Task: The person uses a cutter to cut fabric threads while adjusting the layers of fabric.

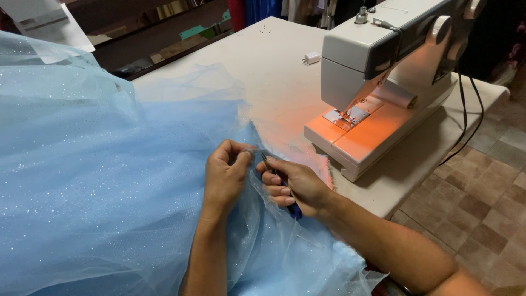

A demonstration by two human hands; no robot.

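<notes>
A pale table (274,66) on a brown tiled floor is seen. Light blue glittery tulle (98,181) is pinched at its edge by the left hand (227,175); a small blue-handled snipper (285,189) is gripped in the right hand (296,186). The tulle looks light, floppy, snag-prone, best held by its edge. A white sewing machine (383,77) sits at 2 o'clock. No containers in sight.

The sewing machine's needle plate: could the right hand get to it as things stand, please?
Probably yes: the right hand, holding a small blue tool, has only bare table and tulle before the needle plate.
</notes>
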